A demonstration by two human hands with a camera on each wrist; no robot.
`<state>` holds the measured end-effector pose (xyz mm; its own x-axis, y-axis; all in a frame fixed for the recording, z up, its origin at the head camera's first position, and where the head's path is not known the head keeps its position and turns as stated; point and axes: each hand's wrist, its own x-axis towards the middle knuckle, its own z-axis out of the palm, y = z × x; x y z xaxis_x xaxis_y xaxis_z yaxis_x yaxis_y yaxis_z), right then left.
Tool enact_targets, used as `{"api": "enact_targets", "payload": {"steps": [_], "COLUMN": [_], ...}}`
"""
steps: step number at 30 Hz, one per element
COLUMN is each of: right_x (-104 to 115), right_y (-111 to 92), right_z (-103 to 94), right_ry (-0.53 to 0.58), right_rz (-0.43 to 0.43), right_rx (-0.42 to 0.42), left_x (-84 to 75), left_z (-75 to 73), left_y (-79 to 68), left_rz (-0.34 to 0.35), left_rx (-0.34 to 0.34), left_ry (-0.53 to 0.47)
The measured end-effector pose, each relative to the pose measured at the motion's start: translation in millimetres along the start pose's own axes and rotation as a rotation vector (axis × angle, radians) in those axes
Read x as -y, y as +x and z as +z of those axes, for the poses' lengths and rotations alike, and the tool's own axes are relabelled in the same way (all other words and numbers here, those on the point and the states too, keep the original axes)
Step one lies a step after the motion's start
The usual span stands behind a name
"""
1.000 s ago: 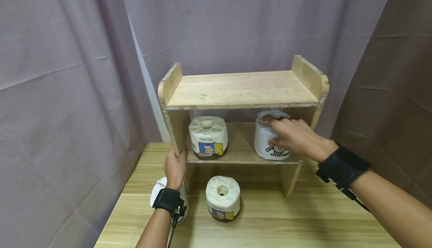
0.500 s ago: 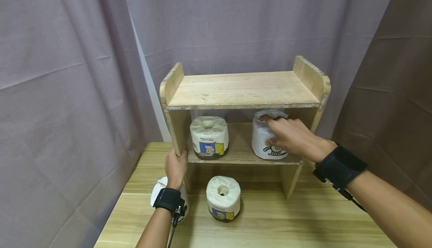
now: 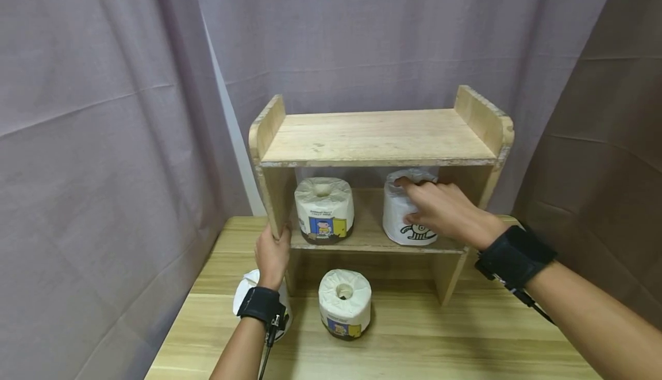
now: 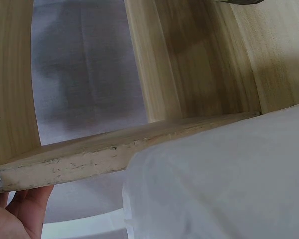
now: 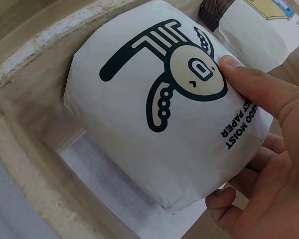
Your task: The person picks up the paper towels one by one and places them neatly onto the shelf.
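In the head view my right hand (image 3: 445, 207) holds a white wrapped toilet roll (image 3: 398, 213) on the middle board of a small wooden shelf (image 3: 377, 138), at its right side. The right wrist view shows the thumb on the roll's printed dog (image 5: 194, 69) and the fingers bent round its far end. My left hand (image 3: 272, 256) grips the front edge of the shelf's left side panel; its fingertips (image 4: 35, 206) show behind that panel in the left wrist view. A cream toilet roll (image 3: 323, 213) with a cartoon print stands left on the same board.
On the wooden table (image 3: 414, 348), another cream toilet roll (image 3: 345, 305) stands before the shelf. A white roll (image 3: 245, 288) beside it is partly hidden by my left wrist. Grey curtains (image 3: 388, 35) hang behind and on both sides.
My right hand and the white toilet roll have shifted a little left along the middle board. My left hand keeps its grip on the side panel. The head view has turned slightly left.
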<state>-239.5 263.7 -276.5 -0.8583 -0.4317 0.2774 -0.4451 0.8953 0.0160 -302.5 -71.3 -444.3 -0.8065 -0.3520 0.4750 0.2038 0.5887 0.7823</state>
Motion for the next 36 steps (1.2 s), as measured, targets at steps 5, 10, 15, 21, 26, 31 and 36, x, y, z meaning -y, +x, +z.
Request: {"api": "enact_targets", "payload": {"steps": [5,10,15,21,26,31,36], "right_x": [2,4,3,0,0,4,13], "right_y": [3,5,5,-1,-1,-2,-3], "right_z": [2.4,5.5,7.9,17.7,31.1,41.7,47.8], "right_ry": [0.011,0.007,-0.012,-0.084,-0.092,-0.073,-0.04], "right_rz": [0.005,0.002,0.001,-0.056,-0.198,-0.319,-0.368], "right_rx": [0.012,0.014,0.001,-0.171,-0.403,-0.535,-0.547], "left_x": [3.4,5.6,4.7,0.9,0.7,-0.9,-5.1], "left_z": [-1.7,-3.2,-3.1,-1.3,-2.5,-5.3,-7.2], "left_y": [0.3,0.2,1.0,1.7,4.1,6.7,14.5], "left_rz": [0.002,0.008,0.012,0.003,0.009,0.031,0.092], "left_rx": [0.001,-0.013,-0.016,0.02,0.04,0.036,0.023], "left_ry": [0.006,0.009,-0.003,-0.004,0.007,0.027,0.01]}}
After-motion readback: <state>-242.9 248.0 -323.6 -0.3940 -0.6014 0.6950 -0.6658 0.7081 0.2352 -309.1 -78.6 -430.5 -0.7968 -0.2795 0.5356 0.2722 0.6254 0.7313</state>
